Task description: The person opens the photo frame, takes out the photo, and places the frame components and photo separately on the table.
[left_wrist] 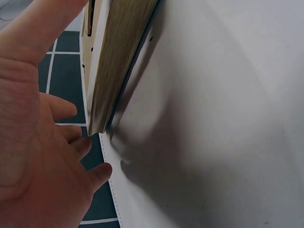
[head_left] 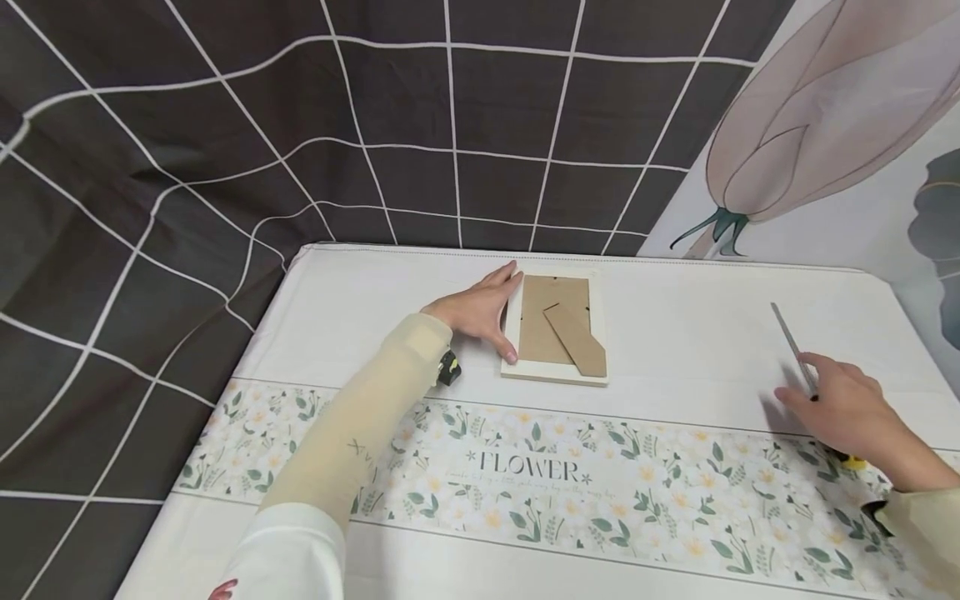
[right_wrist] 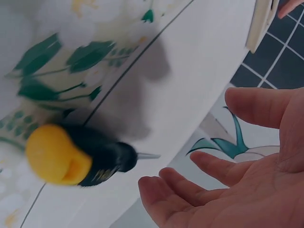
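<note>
A picture frame lies back side up on the table, its brown backing board and angled stand flap facing up. My left hand spreads along its left edge, the thumb near the front corner and the fingers toward the far corner. The left wrist view shows the frame's wood-grained side beside that hand. To the right, a screwdriver with a yellow and black handle and a metal shaft lies on the tablecloth. My right hand hovers over it with fingers spread, apart from the handle in the right wrist view.
The white tablecloth carries a floral band with the word FLOWER. A dark curtain with white grid lines hangs at the back and left. A cloth with a large printed flower hangs at the back right.
</note>
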### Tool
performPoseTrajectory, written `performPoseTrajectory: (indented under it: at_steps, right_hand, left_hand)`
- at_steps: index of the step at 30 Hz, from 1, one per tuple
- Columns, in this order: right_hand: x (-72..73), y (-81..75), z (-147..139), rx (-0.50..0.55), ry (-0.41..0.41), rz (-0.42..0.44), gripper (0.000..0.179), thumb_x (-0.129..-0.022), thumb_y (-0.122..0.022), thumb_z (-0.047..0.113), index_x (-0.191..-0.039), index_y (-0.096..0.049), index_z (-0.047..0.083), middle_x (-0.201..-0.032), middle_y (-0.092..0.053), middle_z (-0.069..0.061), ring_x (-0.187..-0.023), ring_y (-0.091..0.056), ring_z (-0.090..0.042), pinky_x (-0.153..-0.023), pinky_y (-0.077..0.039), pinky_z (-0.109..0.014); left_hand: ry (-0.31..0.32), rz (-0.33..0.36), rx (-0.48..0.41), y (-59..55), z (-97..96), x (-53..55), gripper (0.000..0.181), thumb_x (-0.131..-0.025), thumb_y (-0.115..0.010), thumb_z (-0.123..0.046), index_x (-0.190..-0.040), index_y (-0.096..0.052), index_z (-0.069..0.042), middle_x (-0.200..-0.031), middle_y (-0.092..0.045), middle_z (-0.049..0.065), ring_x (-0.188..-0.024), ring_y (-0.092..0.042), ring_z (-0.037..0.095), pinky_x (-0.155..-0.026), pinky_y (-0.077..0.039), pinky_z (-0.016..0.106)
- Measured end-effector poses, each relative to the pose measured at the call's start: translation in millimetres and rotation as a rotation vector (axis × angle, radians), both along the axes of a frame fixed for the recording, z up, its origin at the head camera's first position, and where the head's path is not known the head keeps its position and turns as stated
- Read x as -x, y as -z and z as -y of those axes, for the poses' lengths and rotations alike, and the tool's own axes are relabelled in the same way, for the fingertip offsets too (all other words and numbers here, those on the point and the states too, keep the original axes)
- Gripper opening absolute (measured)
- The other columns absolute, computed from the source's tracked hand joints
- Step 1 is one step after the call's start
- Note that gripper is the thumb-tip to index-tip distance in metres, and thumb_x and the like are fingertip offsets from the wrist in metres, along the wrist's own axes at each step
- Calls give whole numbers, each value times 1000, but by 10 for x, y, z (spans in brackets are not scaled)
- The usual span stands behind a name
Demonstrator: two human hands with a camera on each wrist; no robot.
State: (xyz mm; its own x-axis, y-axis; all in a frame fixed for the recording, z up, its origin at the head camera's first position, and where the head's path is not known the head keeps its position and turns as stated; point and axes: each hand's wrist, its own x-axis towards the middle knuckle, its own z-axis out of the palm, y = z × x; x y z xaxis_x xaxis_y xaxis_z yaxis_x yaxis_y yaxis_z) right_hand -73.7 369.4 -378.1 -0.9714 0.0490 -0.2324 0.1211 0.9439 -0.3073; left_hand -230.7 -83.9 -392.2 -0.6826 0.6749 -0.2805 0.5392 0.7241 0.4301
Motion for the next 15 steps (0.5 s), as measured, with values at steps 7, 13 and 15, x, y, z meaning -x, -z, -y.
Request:
performPoseTrajectory:
  at_steps: [7, 13, 15]
  right_hand:
    - [-97, 67, -124, -68, 33, 6, 73, -95, -62, 13, -138, -22, -29, -121, -34, -52, -117, -26, -67, -95, -25, -75]
    - [-184, 42, -184, -114, 24, 38, 73, -97, -61, 13, -137, -19, -32, -105, -48, -49, -114, -26, -67, -94, -24, -74]
    - [-200, 47, -213, -124, 35, 60, 74, -98, -60, 14, -138, -17, -31, -102, -48, -48, -114, -26, -67, -93, -25, -74]
  left_hand:
    - [53, -8, 58, -10, -71, 45, 148, -60, -90, -62, -159, -2, 5, -166, 13, 21, -154, 10, 30, -123, 2, 33]
    - [60, 8, 65, 34, -77, 66, 149, -60, -91, -62, -158, -2, 5, -166, 12, 21, -154, 9, 30, -123, 2, 34]
    - [60, 13, 67, 32, -72, 65, 149, -60, -91, -61, -158, -1, 6, -166, 13, 20, -154, 10, 30, -123, 3, 34]
